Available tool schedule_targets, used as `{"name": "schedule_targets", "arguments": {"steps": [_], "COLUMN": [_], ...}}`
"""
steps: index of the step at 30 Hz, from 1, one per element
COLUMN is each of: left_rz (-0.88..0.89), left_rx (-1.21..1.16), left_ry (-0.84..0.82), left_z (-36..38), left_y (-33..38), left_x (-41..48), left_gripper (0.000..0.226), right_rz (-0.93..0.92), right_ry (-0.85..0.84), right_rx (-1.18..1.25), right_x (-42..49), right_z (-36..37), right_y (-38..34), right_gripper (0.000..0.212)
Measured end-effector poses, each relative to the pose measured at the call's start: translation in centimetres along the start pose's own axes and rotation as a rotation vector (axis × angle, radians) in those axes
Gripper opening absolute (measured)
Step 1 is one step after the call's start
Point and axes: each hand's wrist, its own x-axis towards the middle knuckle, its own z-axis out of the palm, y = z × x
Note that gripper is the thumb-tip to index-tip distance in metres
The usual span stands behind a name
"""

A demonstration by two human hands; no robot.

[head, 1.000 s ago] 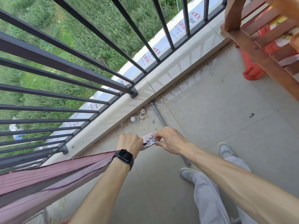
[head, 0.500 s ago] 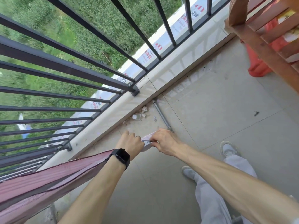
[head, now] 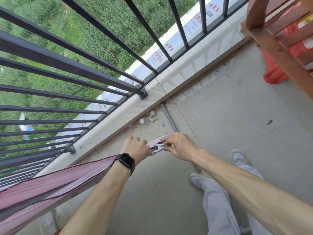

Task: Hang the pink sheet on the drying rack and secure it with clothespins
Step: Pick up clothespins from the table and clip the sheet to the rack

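The pink sheet (head: pixel 55 187) hangs stretched from the lower left up to the middle of the view. My left hand (head: pixel 135 146), with a black watch on the wrist, grips its bunched end. A pale corner of the sheet (head: pixel 156 141) sticks out past that hand. My right hand (head: pixel 179 146) pinches a white clothespin (head: pixel 159 147) against this corner. The bar of the drying rack is hidden under the fabric; a grey metal pole (head: pixel 169 117) of the rack lies low on the floor beyond my hands.
A dark metal balcony railing (head: pixel 71 65) runs along the left and top, above a tiled ledge (head: pixel 177 78). A wooden rack (head: pixel 281 41) with a red bag (head: pixel 274 73) stands at the upper right. Small litter (head: pixel 149 117) lies by the ledge. My shoes (head: pixel 199 180) are below.
Both hands stay together at the sheet's end. My right fingers have shifted on the clothespin, which now shows more clearly against the pale corner. The camera has tilted slightly.
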Motion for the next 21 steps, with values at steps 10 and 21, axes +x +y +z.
{"name": "schedule_targets", "arguments": {"steps": [10, 21], "left_rz": [0.060, -0.130], "left_rx": [0.004, -0.157], "left_ry": [-0.051, -0.047], "left_z": [1.9, -6.3], "left_y": [0.7, 3.9], "left_x": [0.2, -3.8], "left_gripper": [0.028, 0.027], "right_rz": [-0.033, 0.183], "right_ry": [-0.080, -0.014], "right_rx": [-0.086, -0.157], "right_x": [1.6, -7.3], "right_z": [1.6, -4.3], "right_y": [-3.0, -2.9], "right_gripper": [0.031, 0.042]}}
